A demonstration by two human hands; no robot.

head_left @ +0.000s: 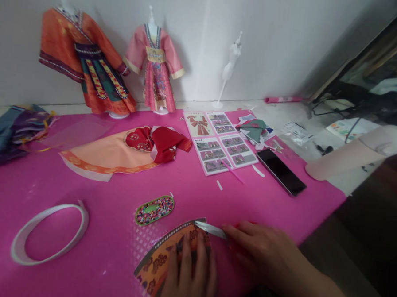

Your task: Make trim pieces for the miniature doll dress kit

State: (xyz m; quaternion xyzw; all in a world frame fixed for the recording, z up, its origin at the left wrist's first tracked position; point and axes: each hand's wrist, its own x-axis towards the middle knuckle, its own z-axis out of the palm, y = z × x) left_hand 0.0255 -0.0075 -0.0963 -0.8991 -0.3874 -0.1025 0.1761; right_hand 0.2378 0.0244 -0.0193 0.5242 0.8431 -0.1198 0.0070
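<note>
My left hand [188, 272] lies flat with fingers stretched over a fan-shaped piece of orange patterned fabric [155, 265] that has a dark border and a row of pale dots. In my right hand [256, 244] is a pair of scissors [212, 229], its red handles mostly hidden by the fingers. The blade tips rest over the fabric's upper right corner, close to the left fingertips. Under the fabric's left side shows a translucent lattice-patterned sheet [142, 238]. Just above lies an oval green-rimmed tray [155, 209] of multicoloured beads.
Doll dresses in orange [90, 63] and pink [154, 71] stand on mannequins by the wall, near a bare mannequin [229, 66]. A peach and red garment [118, 151], printed instruction sheets [218, 145], a phone [281, 172], a white tape roll [22, 248] and a pale cylinder [344, 151] lie around.
</note>
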